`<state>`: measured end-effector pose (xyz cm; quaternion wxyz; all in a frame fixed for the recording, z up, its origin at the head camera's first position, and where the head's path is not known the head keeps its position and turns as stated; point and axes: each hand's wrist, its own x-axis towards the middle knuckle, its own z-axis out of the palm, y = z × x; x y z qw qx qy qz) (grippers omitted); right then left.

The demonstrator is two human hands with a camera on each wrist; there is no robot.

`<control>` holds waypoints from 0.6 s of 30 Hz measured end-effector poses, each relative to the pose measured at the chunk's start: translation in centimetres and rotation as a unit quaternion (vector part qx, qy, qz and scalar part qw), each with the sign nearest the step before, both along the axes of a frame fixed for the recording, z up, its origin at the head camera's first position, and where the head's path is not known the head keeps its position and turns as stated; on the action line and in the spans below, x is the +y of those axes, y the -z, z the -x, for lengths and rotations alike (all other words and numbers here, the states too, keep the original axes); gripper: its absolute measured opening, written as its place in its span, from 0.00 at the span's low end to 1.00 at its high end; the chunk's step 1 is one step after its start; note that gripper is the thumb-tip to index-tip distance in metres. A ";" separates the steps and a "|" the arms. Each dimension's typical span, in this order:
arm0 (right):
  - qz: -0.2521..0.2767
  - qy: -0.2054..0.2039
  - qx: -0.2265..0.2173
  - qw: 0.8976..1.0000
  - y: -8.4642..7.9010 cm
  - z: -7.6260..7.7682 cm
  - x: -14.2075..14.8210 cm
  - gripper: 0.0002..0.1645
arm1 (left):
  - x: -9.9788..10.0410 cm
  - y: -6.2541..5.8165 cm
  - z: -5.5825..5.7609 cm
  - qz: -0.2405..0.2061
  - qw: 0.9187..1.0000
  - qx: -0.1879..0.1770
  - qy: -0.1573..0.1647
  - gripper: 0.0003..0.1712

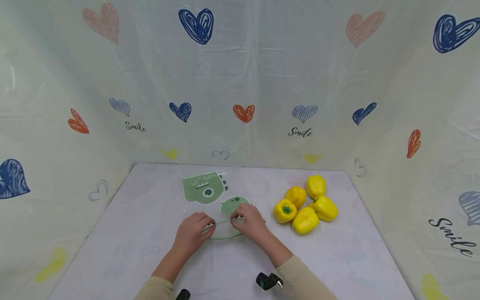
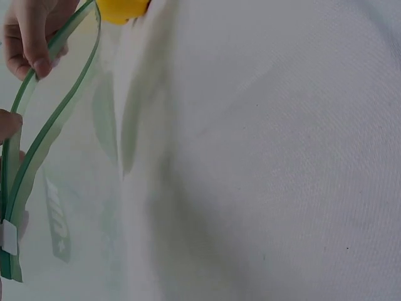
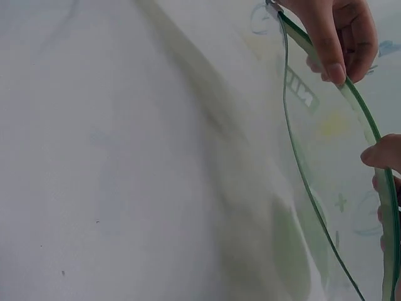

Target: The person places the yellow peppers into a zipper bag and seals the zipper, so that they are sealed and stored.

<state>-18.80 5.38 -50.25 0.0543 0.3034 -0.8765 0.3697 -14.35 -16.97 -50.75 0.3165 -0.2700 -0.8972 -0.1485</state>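
A clear zip bag [image 1: 204, 188] with green cartoon prints lies on the table, its mouth facing me. Its green-edged mouth [image 3: 305, 179] stands apart in a long loop. My left hand [image 1: 193, 231] pinches the far lip of the mouth on the left side. Farther right, my right hand [image 1: 250, 223] pinches the same lip between thumb and fingers. In the left wrist view a whitish slider [image 2: 9, 237] sits on the zip near its left end. The bag's inside shows nothing in it.
Several yellow bell peppers [image 1: 305, 220] lie in a cluster on the table [image 1: 348, 266], right of the bag. A black wrist camera [image 1: 267, 281] shows beside the right sleeve. A curtain [image 1: 240, 75] printed with hearts rises behind the table and along both sides.
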 end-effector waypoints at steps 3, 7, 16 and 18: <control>0.018 0.006 0.001 1.000 -0.5 0.2 0.1 0.05 | -0.1 -0.5 -0.1 -0.003 1.000 -0.008 -0.001 0.17; 0.047 0.019 -0.001 0.999 -1.1 0.3 0.2 0.06 | -0.2 -1.0 -0.1 0.000 1.000 -0.021 0.010 0.23; 0.096 0.052 0.022 0.994 -2.5 0.6 0.0 0.07 | -0.2 -1.8 -0.1 0.005 0.999 -0.035 0.038 0.36; 0.107 0.057 0.028 0.992 -2.9 0.5 0.0 0.08 | -0.2 -1.9 -0.1 0.002 0.998 -0.044 0.040 0.38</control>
